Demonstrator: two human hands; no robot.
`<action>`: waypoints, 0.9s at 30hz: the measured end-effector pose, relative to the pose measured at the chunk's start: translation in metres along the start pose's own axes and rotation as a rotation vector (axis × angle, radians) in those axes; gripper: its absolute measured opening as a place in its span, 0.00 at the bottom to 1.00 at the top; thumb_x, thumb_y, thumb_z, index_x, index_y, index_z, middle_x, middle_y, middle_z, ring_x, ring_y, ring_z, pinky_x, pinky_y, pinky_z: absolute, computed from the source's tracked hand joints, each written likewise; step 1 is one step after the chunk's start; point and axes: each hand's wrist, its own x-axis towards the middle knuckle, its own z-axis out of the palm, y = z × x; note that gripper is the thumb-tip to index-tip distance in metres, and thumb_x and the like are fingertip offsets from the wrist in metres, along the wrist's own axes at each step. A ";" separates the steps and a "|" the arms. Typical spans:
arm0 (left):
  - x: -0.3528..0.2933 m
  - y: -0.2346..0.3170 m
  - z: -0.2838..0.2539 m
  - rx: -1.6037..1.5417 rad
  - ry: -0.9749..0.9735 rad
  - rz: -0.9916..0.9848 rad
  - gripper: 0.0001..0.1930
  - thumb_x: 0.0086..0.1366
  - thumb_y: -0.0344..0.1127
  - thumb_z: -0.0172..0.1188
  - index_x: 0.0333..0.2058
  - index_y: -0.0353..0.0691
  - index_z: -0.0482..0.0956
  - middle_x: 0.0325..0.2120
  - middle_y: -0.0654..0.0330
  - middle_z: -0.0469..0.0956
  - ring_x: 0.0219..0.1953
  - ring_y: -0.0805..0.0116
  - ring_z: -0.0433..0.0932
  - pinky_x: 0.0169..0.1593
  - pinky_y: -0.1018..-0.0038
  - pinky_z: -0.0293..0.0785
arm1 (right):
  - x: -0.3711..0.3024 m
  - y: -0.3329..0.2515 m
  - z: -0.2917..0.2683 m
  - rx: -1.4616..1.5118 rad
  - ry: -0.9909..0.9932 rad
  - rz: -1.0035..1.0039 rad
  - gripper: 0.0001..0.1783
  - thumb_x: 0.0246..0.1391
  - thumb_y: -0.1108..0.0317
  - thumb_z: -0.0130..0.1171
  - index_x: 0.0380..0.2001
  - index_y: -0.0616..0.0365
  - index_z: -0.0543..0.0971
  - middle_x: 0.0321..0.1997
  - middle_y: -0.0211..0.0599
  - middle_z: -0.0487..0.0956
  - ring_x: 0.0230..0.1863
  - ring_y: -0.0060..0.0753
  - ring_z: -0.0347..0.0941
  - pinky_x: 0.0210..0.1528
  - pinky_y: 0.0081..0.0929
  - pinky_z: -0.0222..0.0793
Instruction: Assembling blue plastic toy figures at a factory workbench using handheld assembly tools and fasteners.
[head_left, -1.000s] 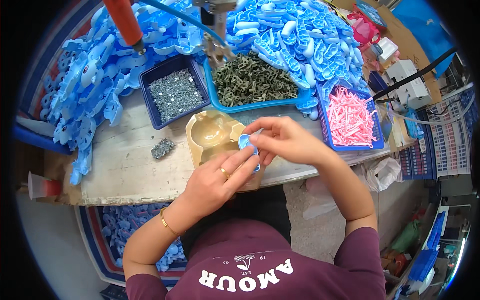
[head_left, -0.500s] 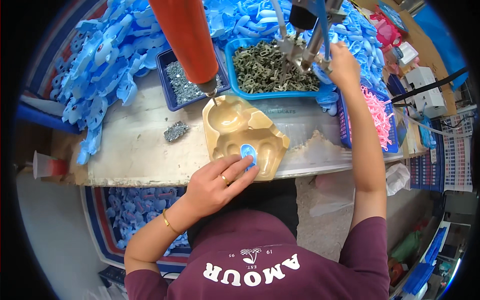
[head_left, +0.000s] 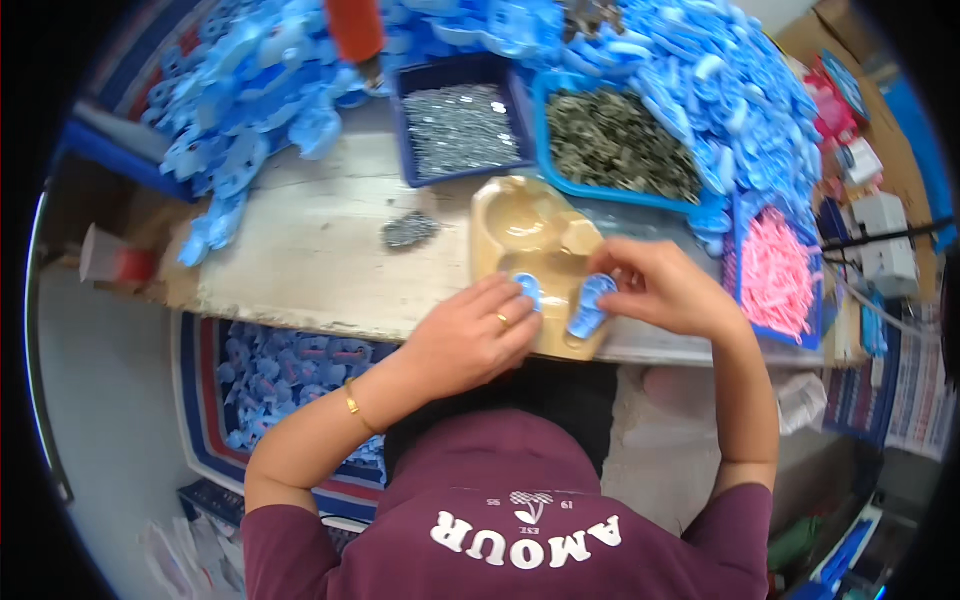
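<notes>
A tan moulded fixture with shaped hollows lies at the table's front edge. My left hand, wearing a ring and bracelet, rests over its lower left side, the fingers closed against a small blue plastic piece in a hollow. My fingers partly cover that piece. At the fixture's right side my right hand pinches a second, longer blue plastic piece between thumb and fingers, over or in the right hollow; I cannot tell if it is seated.
An orange power screwdriver hangs above the far table. Behind the fixture stand a dark blue bin of screws and a light blue tray of dark metal clips. Loose screws lie left, pink parts right, and heaped blue shells behind.
My right hand has come down from the overhead tool mount to the fixture and now holds a blue piece. The orange screwdriver has moved up and away. My left hand stays at the fixture.
</notes>
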 end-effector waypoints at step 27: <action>-0.029 -0.221 -0.195 0.721 0.825 -0.352 0.07 0.68 0.33 0.61 0.42 0.41 0.81 0.39 0.56 0.81 0.45 0.53 0.77 0.48 0.63 0.74 | 0.003 -0.040 0.020 -0.095 0.206 -0.078 0.12 0.56 0.73 0.65 0.45 0.60 0.83 0.32 0.38 0.80 0.29 0.32 0.75 0.32 0.27 0.71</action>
